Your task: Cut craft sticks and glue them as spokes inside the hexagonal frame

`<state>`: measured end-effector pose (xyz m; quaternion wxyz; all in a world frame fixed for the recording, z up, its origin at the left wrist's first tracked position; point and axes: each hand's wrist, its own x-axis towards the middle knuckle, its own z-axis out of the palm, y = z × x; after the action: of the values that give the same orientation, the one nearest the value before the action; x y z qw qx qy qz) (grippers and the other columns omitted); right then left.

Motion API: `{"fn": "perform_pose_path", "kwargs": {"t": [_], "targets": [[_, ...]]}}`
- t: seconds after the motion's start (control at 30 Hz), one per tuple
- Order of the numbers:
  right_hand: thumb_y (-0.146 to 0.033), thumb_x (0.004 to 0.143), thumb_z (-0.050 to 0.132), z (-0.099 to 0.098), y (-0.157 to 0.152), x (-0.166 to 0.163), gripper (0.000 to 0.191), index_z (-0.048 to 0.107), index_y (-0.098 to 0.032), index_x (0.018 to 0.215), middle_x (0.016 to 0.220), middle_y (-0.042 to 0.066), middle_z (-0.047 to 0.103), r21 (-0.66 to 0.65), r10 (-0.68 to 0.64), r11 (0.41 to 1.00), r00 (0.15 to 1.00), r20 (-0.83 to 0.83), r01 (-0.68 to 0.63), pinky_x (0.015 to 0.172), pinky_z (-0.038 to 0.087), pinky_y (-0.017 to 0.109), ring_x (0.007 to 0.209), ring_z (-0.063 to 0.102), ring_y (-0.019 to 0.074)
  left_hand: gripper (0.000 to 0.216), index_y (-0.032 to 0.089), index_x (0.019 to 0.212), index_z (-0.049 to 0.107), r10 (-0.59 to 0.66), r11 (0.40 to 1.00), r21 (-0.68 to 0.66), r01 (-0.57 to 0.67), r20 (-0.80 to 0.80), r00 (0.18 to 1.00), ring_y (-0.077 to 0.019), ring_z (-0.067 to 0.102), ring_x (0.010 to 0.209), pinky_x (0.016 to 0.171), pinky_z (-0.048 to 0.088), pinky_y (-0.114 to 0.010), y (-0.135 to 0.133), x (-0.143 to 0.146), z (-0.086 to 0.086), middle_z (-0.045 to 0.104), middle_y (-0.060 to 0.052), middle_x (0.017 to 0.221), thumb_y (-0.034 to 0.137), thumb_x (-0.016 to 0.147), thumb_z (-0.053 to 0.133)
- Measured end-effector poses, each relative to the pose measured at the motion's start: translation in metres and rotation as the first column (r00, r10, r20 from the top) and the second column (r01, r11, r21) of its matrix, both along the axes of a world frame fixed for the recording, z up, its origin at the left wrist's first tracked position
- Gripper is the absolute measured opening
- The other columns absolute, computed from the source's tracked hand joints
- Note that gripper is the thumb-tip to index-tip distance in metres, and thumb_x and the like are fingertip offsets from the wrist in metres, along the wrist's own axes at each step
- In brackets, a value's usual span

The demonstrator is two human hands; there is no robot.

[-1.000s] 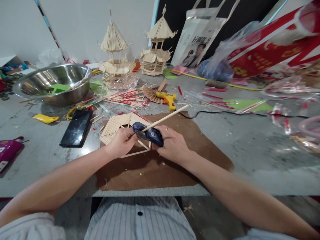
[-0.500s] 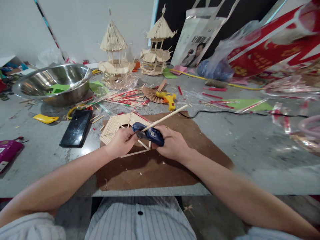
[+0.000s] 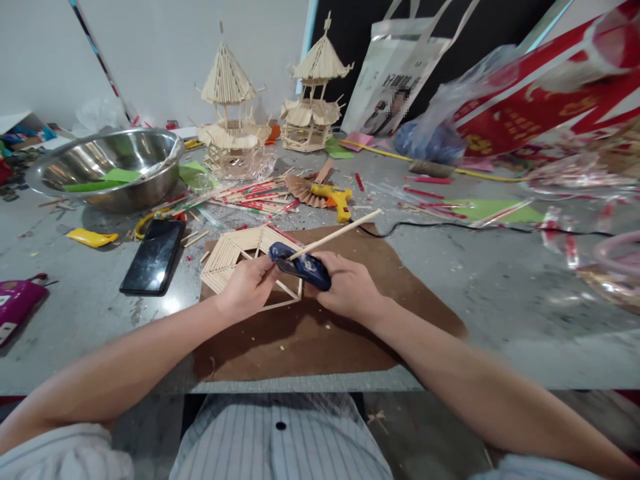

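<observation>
My right hand (image 3: 350,285) is closed round a dark blue hand tool (image 3: 313,269), which looks like a cutter. A pale wooden stick (image 3: 343,230) slants up to the right across the tool's head. My left hand (image 3: 249,287) is closed in a pinch at the stick's lower end, beside the tool; the fingertips partly hide the grip. Beneath both hands lies a flat polygonal frame of sticks (image 3: 227,257), partly filled with rows of sticks and resting on a brown sheet (image 3: 345,343).
A black phone (image 3: 153,257) and a steel bowl (image 3: 150,190) stand to the left. Ahead are a yellow glue gun (image 3: 337,199), loose sticks (image 3: 255,197) and two stick pagodas (image 3: 227,83). A black cord (image 3: 450,227) runs right.
Both hands have shifted slightly to the right with the blue tool and the stick. The stick frame stays where it was.
</observation>
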<state>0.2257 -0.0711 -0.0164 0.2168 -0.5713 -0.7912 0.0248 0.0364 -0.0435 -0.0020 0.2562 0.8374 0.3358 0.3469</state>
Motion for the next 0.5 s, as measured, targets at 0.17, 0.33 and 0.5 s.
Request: {"fn": "perform_pose_path", "kwargs": {"t": [0.17, 0.33, 0.5], "targets": [[-0.026, 0.062, 0.053, 0.002, 0.0, 0.0, 0.051, 0.048, -0.014, 0.111, 0.101, 0.01, 0.06, -0.012, 0.032, 0.999, 0.999, -0.013, -0.032, 0.076, 0.045, 0.034, 0.09, 0.057, 0.0222, 0.025, 0.012, 0.068, 0.053, -0.02, 0.999, -0.049, 0.02, 0.001, 1.0, -0.007, 0.039, 0.052, 0.049, 0.031, -0.018, 0.0, -0.001, 0.004, 0.043, 0.002, 0.054, 0.025, 0.081, 0.036], [-0.028, 0.063, 0.054, 0.003, 0.0, 0.0, 0.051, 0.046, -0.015, 0.112, 0.101, 0.01, 0.059, 0.011, 0.042, 0.999, 0.999, -0.012, -0.042, 0.075, 0.044, 0.034, 0.088, 0.056, 0.0225, 0.032, 0.015, 0.058, 0.044, -0.122, 0.932, -0.33, 0.149, 0.103, 0.987, -0.0055, 0.029, 0.047, 0.044, 0.026, -0.018, 0.001, -0.003, 0.009, 0.03, 0.005, 0.047, 0.038, 0.08, 0.039], [-0.029, 0.064, 0.054, 0.0, -0.001, 0.001, 0.048, 0.047, -0.016, 0.11, 0.097, 0.008, 0.06, 0.038, 0.066, 0.997, 0.998, 0.008, -0.066, 0.071, 0.043, 0.032, 0.085, 0.056, 0.0216, 0.035, 0.015, 0.061, 0.043, -0.203, 0.689, -0.657, 0.306, 0.23, 0.952, -0.003, 0.018, 0.04, 0.039, 0.017, -0.019, 0.005, -0.007, 0.012, 0.022, 0.008, 0.045, 0.046, 0.076, 0.047]]}}
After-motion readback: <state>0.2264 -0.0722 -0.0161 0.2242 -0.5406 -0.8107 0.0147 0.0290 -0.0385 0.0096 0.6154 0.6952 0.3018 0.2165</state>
